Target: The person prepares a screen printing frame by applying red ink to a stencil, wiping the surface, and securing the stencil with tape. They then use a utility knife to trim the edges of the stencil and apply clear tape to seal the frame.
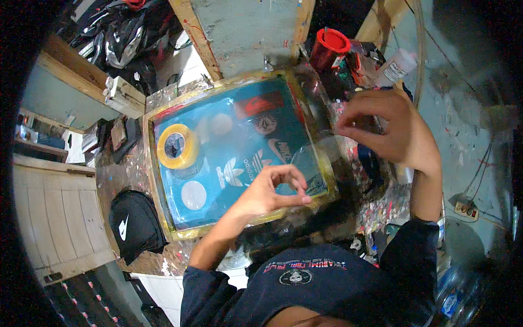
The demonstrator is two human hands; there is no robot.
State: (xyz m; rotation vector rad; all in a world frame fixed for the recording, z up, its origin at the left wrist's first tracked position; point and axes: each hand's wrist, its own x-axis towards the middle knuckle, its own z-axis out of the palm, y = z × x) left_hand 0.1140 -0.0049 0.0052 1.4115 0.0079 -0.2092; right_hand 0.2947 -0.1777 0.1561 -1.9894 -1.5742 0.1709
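Observation:
A screen-printing frame [237,225] with a teal mesh lies on the worktable, white and red designs showing on the mesh. Over its lower right corner is my left hand [269,191], thumb and fingers curled towards each other in a pinch. My right hand [384,128] is raised to the right of the frame, blurred by motion, its thumb and fingertips also drawn together. Between the hands a faint see-through sheen shows over the mesh; I cannot tell whether either hand holds it. A roll of yellowish clear tape [187,148] rests on the mesh's left side.
A black cap or cloth piece [136,223] with a white mark lies left of the frame. Behind on the right stand a red can [330,48] and a translucent bottle [399,68]. A power strip [466,210] hangs on the right wall. Metal hinges [267,64] sit at the far edge.

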